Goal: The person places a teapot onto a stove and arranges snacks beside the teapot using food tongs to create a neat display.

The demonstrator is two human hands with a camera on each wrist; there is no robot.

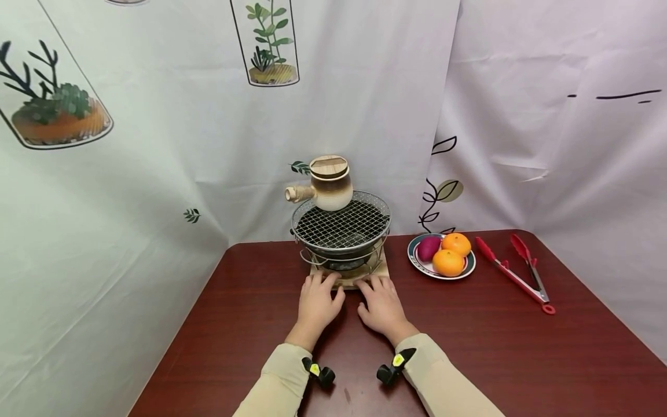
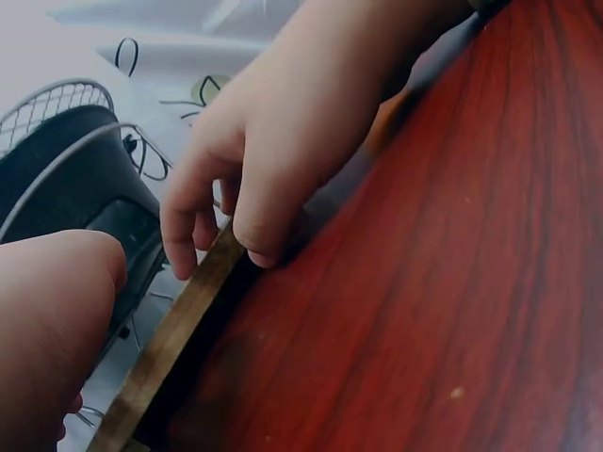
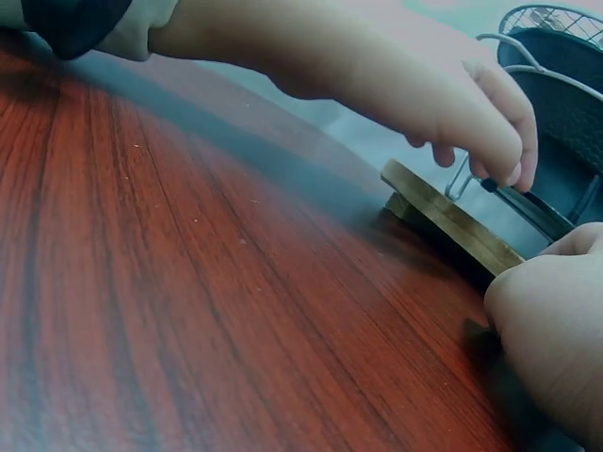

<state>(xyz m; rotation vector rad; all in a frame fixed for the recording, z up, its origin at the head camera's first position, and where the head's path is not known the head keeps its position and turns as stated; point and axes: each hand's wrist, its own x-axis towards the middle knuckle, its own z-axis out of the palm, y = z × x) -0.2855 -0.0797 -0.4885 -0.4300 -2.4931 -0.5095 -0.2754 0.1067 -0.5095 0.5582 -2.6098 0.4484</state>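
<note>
A round tabletop grill with a wire mesh top stands on a wooden board. On the mesh sits a cream and brown side-handled pot with a wooden lid. My left hand is at the board's front left, fingers loosely bent over its edge. In the right wrist view, those fingers hang close over the wood. My right hand is at the front right. The left wrist view shows its fingers over the board's edge and its thumb just in front. Neither hand is curled round the board.
To the right is a patterned plate with two oranges and a purple oval item. Red-tipped tongs lie spread beyond it on the dark red table. A printed white curtain hangs behind.
</note>
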